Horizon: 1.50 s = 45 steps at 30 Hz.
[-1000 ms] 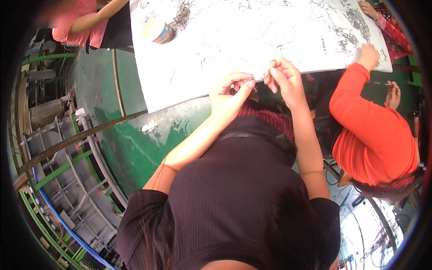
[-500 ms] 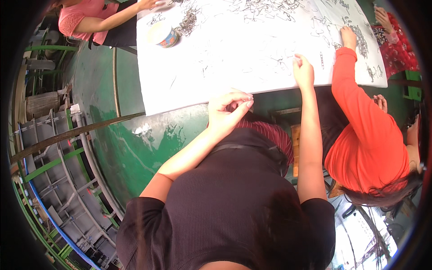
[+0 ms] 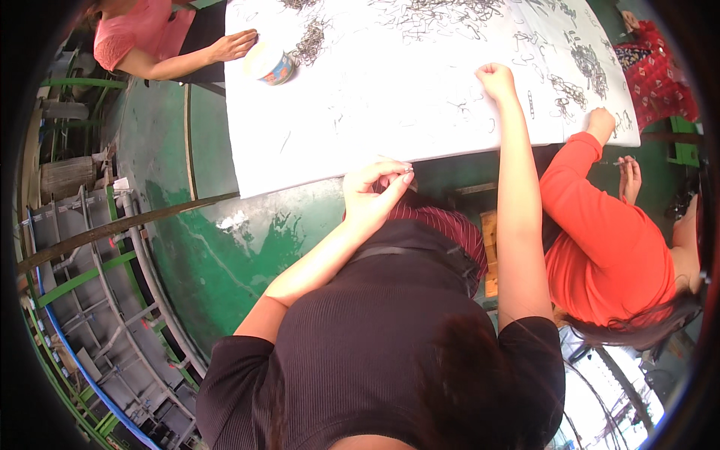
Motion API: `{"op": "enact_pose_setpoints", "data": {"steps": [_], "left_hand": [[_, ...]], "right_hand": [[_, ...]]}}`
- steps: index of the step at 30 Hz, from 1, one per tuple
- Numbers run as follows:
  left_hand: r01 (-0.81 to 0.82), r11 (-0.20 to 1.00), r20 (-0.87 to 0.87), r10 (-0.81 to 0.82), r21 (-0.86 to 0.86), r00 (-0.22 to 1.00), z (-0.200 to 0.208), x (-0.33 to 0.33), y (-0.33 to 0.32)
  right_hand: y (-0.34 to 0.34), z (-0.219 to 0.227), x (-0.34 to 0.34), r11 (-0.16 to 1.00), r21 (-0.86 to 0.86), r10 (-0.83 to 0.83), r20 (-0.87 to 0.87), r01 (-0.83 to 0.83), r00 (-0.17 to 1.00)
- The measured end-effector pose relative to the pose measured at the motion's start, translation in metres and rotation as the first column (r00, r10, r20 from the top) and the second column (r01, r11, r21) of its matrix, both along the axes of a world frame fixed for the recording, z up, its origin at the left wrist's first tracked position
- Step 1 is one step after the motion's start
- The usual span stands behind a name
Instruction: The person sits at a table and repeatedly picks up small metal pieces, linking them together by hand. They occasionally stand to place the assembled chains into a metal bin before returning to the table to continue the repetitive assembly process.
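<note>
My left hand (image 3: pixel 373 193) is just off the near edge of the white table (image 3: pixel 300 142), thumb and fingertips pinched on something tiny and shiny, too small to name. My right hand (image 3: pixel 497 81) reaches out over the table with its fingers closed together; whatever they hold, if anything, cannot be made out. Nearest to it lie scattered small dark bent-wire pieces (image 3: pixel 469 105). A denser heap of such pieces (image 3: pixel 450 16) spreads along the far side, and another pile (image 3: pixel 309 43) lies at the far left.
A tub with a blue patterned side (image 3: pixel 277 67) stands at the far left of the table. A co-worker in pink (image 3: pixel 150 45) sits beyond it, one in red-orange (image 3: pixel 607 225) close on my right, and another in patterned red (image 3: pixel 656 75) at the far right. Metal racks (image 3: pixel 112 315) stand left.
My right hand has moved farther out over the table and slightly left; my left hand barely shifts. The red-orange co-worker's hand has drawn back toward the table edge. The pink co-worker's hand has moved nearer the tub.
</note>
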<state>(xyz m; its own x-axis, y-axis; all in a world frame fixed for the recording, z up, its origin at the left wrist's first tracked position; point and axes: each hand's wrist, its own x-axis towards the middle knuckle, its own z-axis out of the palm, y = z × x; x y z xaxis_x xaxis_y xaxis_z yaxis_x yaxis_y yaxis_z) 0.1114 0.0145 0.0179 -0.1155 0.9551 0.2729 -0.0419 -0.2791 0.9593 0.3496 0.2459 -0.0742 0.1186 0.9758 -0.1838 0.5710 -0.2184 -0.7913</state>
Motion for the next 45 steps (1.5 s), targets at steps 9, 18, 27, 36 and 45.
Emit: {"op": "enact_pose_setpoints", "data": {"steps": [9,18,27,36,45], "left_hand": [[-0.058,0.998,0.002,0.058,-0.039,0.998,0.008,-0.002,0.001],[0.014,0.982,0.109,0.007,-0.188,0.994,0.001,0.002,0.005],[0.121,0.97,0.221,-0.073,-0.211,0.972,-0.006,0.002,0.007],[0.155,0.967,0.191,-0.116,-0.203,0.975,-0.012,0.006,0.01],[0.098,0.994,-0.084,-0.101,-0.042,0.991,-0.009,0.005,0.013]], "right_hand": [[-0.158,0.1,-0.077,0.939,0.014,0.094,-0.972,-0.343,0.217],[-0.184,0.102,-0.084,0.946,0.057,0.144,-0.956,-0.318,0.255],[-0.188,0.102,-0.082,0.958,0.046,0.145,-0.93,-0.284,0.339],[-0.189,0.099,-0.079,0.965,0.058,0.168,-0.886,-0.256,0.432],[-0.194,0.112,-0.089,0.986,0.103,0.151,-0.882,-0.128,0.446]]}}
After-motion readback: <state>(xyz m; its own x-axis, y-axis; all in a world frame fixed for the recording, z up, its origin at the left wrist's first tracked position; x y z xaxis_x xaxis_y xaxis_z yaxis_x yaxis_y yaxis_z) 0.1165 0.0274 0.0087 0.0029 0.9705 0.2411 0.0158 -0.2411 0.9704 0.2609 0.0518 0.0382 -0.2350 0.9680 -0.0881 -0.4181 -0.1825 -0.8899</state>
